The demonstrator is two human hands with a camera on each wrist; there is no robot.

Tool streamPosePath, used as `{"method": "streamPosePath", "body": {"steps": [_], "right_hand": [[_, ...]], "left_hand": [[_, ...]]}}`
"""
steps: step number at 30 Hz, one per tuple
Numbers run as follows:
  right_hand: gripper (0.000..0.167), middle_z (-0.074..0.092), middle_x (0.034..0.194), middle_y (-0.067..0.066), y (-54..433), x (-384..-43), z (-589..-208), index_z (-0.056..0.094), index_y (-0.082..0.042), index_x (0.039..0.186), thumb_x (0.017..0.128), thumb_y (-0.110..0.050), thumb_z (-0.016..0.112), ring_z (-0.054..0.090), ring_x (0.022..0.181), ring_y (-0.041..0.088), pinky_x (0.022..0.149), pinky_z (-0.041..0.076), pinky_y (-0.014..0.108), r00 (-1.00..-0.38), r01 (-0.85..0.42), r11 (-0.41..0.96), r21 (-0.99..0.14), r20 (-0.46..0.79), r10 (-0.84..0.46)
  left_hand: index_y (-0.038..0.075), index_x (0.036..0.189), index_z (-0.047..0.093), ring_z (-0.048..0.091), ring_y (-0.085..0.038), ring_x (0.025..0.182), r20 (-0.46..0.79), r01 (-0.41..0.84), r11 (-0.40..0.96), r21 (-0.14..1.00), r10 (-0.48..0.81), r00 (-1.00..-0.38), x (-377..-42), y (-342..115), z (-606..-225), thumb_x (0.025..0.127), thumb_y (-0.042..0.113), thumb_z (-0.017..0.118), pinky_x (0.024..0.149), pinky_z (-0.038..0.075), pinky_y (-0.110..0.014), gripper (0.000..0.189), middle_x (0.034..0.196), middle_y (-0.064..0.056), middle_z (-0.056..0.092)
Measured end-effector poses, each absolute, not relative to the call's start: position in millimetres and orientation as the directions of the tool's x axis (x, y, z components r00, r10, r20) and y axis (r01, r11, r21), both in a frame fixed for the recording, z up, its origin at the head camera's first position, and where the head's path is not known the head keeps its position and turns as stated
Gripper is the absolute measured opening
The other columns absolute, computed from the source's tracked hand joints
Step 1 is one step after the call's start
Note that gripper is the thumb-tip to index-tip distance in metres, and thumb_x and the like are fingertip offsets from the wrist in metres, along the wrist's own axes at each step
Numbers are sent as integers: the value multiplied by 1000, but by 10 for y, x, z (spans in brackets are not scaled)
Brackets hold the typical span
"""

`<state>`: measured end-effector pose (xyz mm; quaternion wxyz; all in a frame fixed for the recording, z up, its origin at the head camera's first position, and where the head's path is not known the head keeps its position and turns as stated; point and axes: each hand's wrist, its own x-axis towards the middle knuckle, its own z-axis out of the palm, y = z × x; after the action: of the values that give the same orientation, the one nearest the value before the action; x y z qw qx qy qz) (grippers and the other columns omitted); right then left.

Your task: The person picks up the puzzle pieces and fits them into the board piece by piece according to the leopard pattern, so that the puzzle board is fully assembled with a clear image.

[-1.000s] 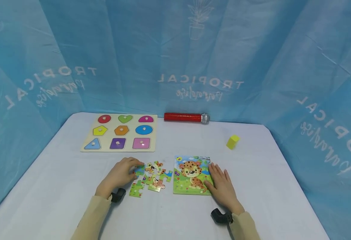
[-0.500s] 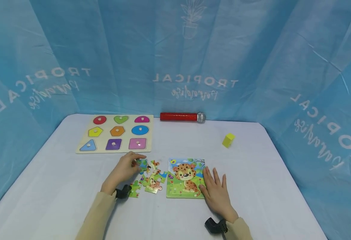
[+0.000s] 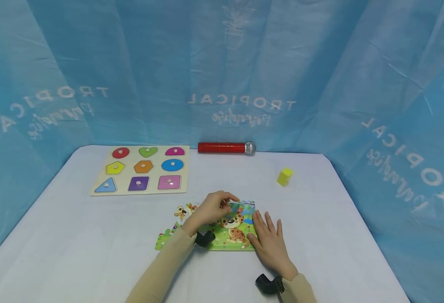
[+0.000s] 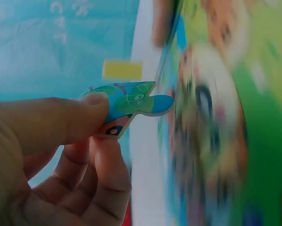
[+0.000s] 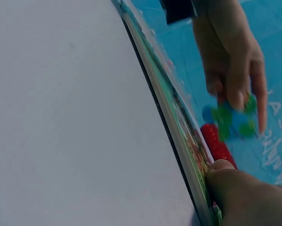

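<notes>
My left hand [image 3: 210,209] pinches a blue and green jigsaw piece [image 4: 138,100] between thumb and fingers. It holds the piece above the upper part of the leopard puzzle board [image 3: 231,245]. Flat along the board's right edge rests my right hand [image 3: 270,246], its fingers spread and straight. In the right wrist view its thumb [image 5: 240,190] touches the side of the board, and the pinched piece is blurred behind. Loose jigsaw pieces [image 3: 184,211] lie left of the board, some hidden under the left forearm.
A wooden shape board [image 3: 154,173] with knobbed pieces lies at the back left. Near the back edge is a red microphone [image 3: 222,147] with a silver head. A yellow block [image 3: 284,176] stands at the back right. Blue curtain [image 3: 244,75] surrounds the white table [image 3: 320,219].
My left hand has picked up the blue and green jigsaw piece from the loose pieces and carried it right, over the board. The right hand stays at the board's edge. The head view has shifted slightly.
</notes>
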<state>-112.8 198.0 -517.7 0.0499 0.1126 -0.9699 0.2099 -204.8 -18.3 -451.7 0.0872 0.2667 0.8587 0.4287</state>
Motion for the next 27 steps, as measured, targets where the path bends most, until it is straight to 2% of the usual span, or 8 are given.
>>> {"method": "streamPosePath", "body": {"steps": [2,5,9,12,15,19,22,27], "right_hand": [[63,34,156,13,1959,-1135,-5177,35,-3,149,99,-38,49,21,147,41,115,4,66,-968,-244,888,-389,144,-203],[63,34,156,13,1937,-1140,-5180,35,-3,149,99,-38,50,21,147,40,115,4,66,-968,-248,889,-384,141,-208],[64,34,156,13,1946,-1135,-5167,35,-3,149,98,-39,50,21,147,41,115,4,66,-969,-241,893,-381,139,-202],[64,34,156,13,1970,-1127,-5149,35,-2,149,99,-39,49,22,147,41,115,4,66,-972,-231,895,-381,139,-191],[64,34,156,13,1987,-1135,-5142,35,-3,149,98,-39,49,21,147,41,115,4,66,-972,-230,895,-383,140,-190],[64,34,156,13,1999,-1148,-5152,34,-3,149,98,-39,50,21,147,40,115,4,66,-972,-230,895,-383,141,-189],[64,35,156,13,1996,-1149,-5157,35,-3,149,98,-39,51,22,147,41,114,5,67,-971,-232,895,-381,142,-191],[63,37,155,14,1980,-1142,-5152,37,-2,148,98,-38,51,23,146,41,113,7,68,-970,-238,892,-383,146,-196]], "left_hand": [[6,119,66,49,-11,70,75,400,472,786,569,-819,-2067,-46,-4550,89,1,63,62,44,-22,31,86,-3,56],[5,121,66,49,-11,65,70,407,488,772,571,-818,-2074,87,-4609,89,1,63,57,43,-21,32,85,-4,57],[6,123,64,54,-12,73,99,468,597,651,544,-833,-2031,151,-4655,90,7,65,61,47,-23,33,95,-7,60],[9,125,64,60,-16,87,160,545,681,490,544,-823,-1971,146,-4646,92,14,66,71,52,-28,34,107,-7,63],[14,125,64,62,-21,103,187,619,716,322,593,-783,-1902,114,-4612,93,19,65,83,54,-36,33,118,-5,65],[20,129,63,54,-22,126,93,707,694,136,701,-707,-1801,75,-4564,95,25,61,101,48,-42,34,134,1,60],[22,133,61,47,-23,135,23,736,676,45,736,-677,-1739,66,-4571,96,30,59,107,43,-44,37,143,3,54],[24,134,59,46,-19,136,12,715,699,-18,716,-698,-1689,104,-4622,97,35,56,109,41,-44,39,145,3,51]]}}
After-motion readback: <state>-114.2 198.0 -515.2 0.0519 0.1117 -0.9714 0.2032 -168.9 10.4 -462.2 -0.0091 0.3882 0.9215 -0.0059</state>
